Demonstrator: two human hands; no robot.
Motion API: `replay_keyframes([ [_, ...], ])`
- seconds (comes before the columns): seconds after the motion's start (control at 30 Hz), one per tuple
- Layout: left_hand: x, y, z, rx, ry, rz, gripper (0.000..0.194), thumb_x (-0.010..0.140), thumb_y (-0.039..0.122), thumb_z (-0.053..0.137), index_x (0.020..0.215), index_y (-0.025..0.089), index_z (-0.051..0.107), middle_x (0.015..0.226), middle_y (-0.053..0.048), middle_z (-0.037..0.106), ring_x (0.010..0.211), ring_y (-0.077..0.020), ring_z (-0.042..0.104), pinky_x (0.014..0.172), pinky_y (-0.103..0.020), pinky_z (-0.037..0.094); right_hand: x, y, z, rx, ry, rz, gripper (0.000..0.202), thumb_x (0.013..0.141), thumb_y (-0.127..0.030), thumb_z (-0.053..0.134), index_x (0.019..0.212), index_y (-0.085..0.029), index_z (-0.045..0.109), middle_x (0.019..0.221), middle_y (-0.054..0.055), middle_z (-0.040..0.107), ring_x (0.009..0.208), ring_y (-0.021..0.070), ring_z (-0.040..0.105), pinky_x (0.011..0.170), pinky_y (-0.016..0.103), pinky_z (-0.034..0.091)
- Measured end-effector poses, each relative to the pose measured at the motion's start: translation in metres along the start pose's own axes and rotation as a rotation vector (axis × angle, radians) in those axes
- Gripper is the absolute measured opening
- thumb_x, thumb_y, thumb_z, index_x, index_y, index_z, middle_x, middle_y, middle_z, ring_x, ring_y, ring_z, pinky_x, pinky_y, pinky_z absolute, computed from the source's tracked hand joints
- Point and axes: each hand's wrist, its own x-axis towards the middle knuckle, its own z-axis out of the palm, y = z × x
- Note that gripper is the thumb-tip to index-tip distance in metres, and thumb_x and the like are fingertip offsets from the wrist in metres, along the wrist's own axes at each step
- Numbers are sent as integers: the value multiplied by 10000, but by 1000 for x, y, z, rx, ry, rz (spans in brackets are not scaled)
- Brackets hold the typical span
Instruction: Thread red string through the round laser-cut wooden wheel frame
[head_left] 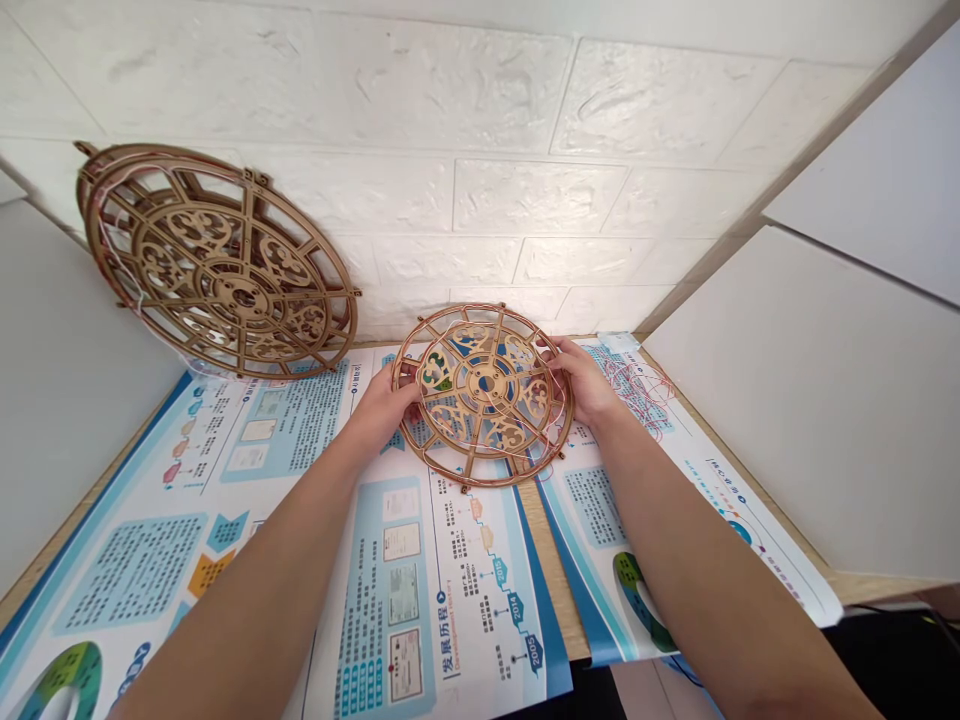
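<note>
Between my two hands is a round, gold-brown openwork wheel frame (pixel 486 385) with spokes, scroll ornaments and a ring-shaped hub. Thin pink and white wires run along its rim and across its face. My left hand (pixel 388 402) grips the left rim, thumb on the near face and some fingers hidden behind. On the opposite side my right hand (pixel 579 380) is closed round the upper right rim. The wheel is held tilted above the printed posters, close to the wall.
Similar larger wheel frames (pixel 244 295) lean stacked against the white brick-pattern wall (pixel 495 100) at left. Loose pink wires (pixel 637 390) lie on the right poster (pixel 592 510). White panels (pixel 810 400) flank the wooden tabletop (pixel 551 560).
</note>
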Motion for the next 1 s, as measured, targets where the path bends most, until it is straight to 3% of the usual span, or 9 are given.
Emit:
replay_keyframes([
  [1.0, -2, 1, 1, 12, -16, 2, 283, 653, 232, 695, 890, 188, 546, 659, 13, 566, 522, -127, 482, 457, -236, 363, -1, 0, -1, -12, -34, 10, 405, 577, -175, 712, 970, -210, 619, 733, -49, 621, 525, 122, 556, 440, 239, 437],
])
